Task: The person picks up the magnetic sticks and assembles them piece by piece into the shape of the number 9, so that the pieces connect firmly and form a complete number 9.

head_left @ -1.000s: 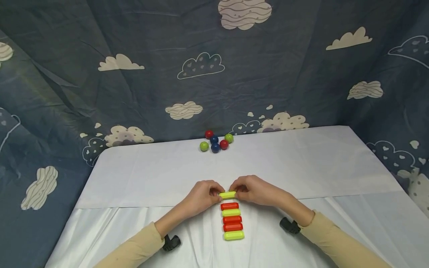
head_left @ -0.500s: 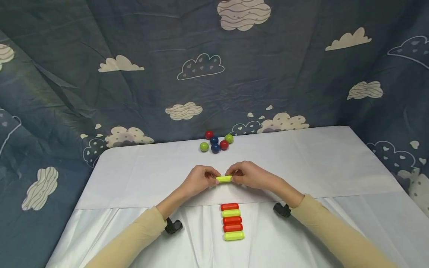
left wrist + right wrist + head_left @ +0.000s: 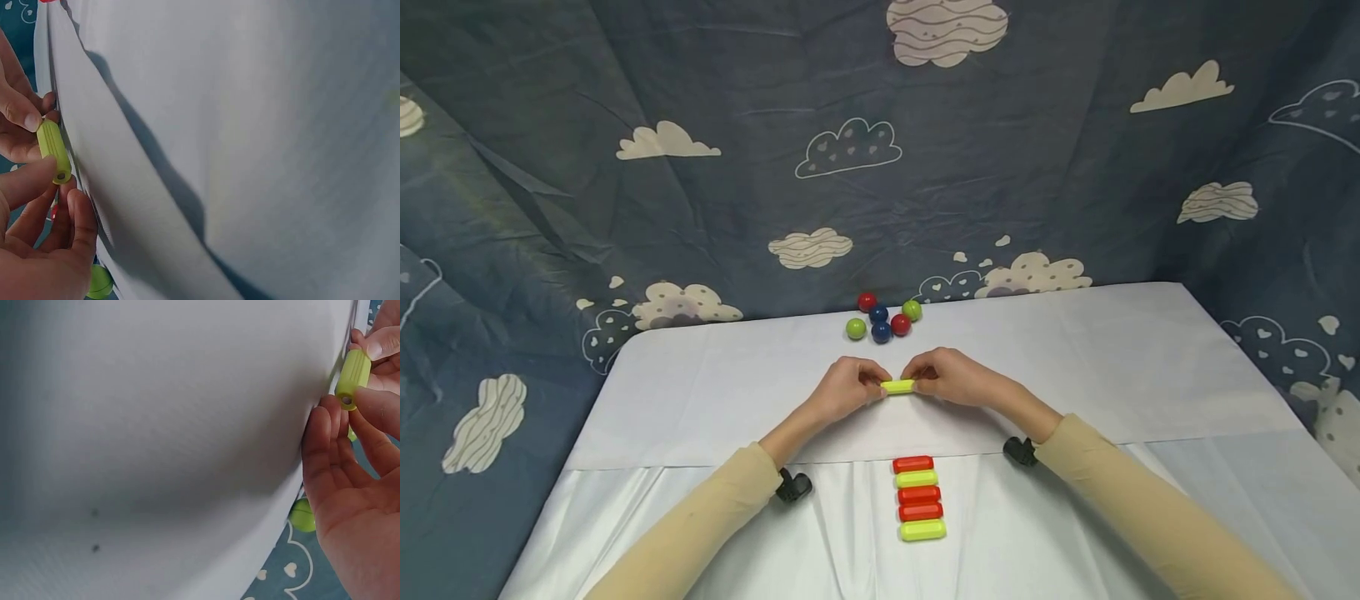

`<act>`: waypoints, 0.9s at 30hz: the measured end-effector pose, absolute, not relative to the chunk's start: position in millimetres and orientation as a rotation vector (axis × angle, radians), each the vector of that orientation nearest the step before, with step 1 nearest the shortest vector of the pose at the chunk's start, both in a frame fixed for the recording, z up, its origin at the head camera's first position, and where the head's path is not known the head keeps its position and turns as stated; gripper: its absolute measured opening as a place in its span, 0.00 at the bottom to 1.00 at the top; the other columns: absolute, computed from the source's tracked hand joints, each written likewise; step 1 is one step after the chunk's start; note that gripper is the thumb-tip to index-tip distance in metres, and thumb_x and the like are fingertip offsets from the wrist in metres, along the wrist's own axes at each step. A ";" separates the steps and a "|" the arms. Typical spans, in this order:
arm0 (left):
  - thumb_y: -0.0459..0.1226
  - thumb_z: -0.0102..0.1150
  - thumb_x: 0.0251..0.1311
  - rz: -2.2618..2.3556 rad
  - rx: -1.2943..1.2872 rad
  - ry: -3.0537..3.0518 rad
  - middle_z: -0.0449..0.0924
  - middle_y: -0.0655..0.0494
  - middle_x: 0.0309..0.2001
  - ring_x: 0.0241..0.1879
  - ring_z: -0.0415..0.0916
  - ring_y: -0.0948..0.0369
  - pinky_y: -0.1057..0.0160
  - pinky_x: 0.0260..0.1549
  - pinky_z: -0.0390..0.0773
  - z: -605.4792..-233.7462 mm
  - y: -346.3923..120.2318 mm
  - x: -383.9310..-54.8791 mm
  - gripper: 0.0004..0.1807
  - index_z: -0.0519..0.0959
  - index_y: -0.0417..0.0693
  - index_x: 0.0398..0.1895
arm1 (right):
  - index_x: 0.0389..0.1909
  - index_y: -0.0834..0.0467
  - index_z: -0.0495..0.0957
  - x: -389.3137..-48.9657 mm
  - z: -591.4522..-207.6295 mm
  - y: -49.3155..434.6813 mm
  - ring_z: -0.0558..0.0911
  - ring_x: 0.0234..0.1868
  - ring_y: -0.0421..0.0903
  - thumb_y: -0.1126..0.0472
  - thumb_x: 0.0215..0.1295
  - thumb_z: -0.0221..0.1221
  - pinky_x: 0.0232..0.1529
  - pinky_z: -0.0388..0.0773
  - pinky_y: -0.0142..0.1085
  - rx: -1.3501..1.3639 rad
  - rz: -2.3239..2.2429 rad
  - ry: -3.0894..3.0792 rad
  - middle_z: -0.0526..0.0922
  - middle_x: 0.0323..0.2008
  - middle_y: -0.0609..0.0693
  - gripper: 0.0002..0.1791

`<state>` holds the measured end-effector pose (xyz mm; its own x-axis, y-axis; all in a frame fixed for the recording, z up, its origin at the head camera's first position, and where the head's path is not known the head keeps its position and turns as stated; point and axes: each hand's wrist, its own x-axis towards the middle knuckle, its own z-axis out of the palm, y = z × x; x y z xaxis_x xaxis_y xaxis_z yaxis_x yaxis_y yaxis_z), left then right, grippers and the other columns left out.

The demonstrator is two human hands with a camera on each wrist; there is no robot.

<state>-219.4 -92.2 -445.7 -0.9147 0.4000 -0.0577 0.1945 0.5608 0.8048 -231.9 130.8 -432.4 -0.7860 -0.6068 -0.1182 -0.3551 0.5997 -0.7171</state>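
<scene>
In the head view, a short yellow-green ridged rod [image 3: 897, 387] is held level between both hands, past the table's cloth seam. My left hand [image 3: 847, 386] pinches its left end, and my right hand [image 3: 951, 377] pinches its right end. The left wrist view shows the rod [image 3: 55, 149] with a small round dark inset in its end. A similar inset shows on the rod [image 3: 354, 376] in the right wrist view. Nearer to me lies a column of red and yellow-green rods; the farthest is a red rod [image 3: 913, 464], the nearest a yellow-green rod [image 3: 922, 531].
Several balls lie clustered near the table's back edge, among them a red ball [image 3: 901, 324], a blue ball [image 3: 881, 332] and a green ball [image 3: 855, 328]. White cloth [image 3: 700, 400] covers the table. A dark cloud-print curtain [image 3: 737, 200] hangs behind it.
Both hands have moved away from me, toward the balls, carrying the yellow-green rod from just beyond the column of rods. The column and the balls stay where they were.
</scene>
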 end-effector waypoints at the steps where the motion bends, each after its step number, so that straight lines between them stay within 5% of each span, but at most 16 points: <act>1: 0.28 0.65 0.58 1.278 0.497 2.561 0.80 0.57 0.30 0.30 0.72 0.60 0.65 0.31 0.72 -445.5 -92.3 -219.8 0.08 0.86 0.43 0.40 | 0.47 0.58 0.84 -232.1 -432.6 130.6 0.76 0.39 0.45 0.67 0.66 0.61 0.46 0.75 0.38 -0.770 -0.998 2.479 0.84 0.39 0.45 0.11; 16: 0.33 0.67 0.58 1.251 0.516 2.562 0.80 0.58 0.31 0.31 0.73 0.60 0.64 0.33 0.73 -449.9 -93.4 -221.3 0.06 0.86 0.45 0.39 | 0.45 0.57 0.84 -233.3 -434.0 127.8 0.75 0.35 0.45 0.68 0.64 0.62 0.40 0.74 0.36 -0.773 -0.977 2.477 0.81 0.33 0.45 0.10; 27: 0.33 0.68 0.57 1.272 0.520 2.564 0.81 0.58 0.31 0.31 0.73 0.60 0.65 0.33 0.73 -450.8 -93.2 -221.8 0.06 0.86 0.45 0.38 | 0.48 0.60 0.83 -242.9 -430.3 140.9 0.77 0.40 0.45 0.68 0.65 0.61 0.42 0.77 0.37 -0.767 -1.068 2.494 0.84 0.42 0.48 0.12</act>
